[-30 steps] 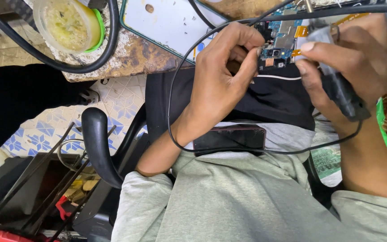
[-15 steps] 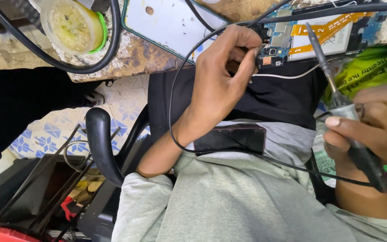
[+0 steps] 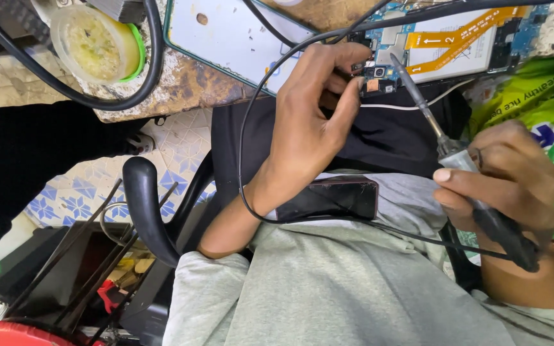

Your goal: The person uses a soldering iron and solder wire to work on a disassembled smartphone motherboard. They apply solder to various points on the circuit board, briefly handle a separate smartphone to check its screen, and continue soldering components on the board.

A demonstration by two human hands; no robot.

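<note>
At the far edge of the scene, on the worn worktop (image 3: pixel 187 86), lies an opened phone (image 3: pixel 456 45) with its blue circuit board and orange ribbon cable bared. Left hand (image 3: pixel 309 128) reaches up to the board's left end, fingers curled together and pinched at a small part there, though what they grip is too small to tell. Right hand (image 3: pixel 508 179), nearer and to the right, is clamped around the dark handle of a soldering iron (image 3: pixel 444 144), whose thin tip slants up-left to the board just beside the left fingertips. Another dark phone (image 3: pixel 328 200) rests on the grey-clad lap. Far left stands a round tub of yellowish paste (image 3: pixel 94 41), ringed by a black cable (image 3: pixel 149 77).
</note>
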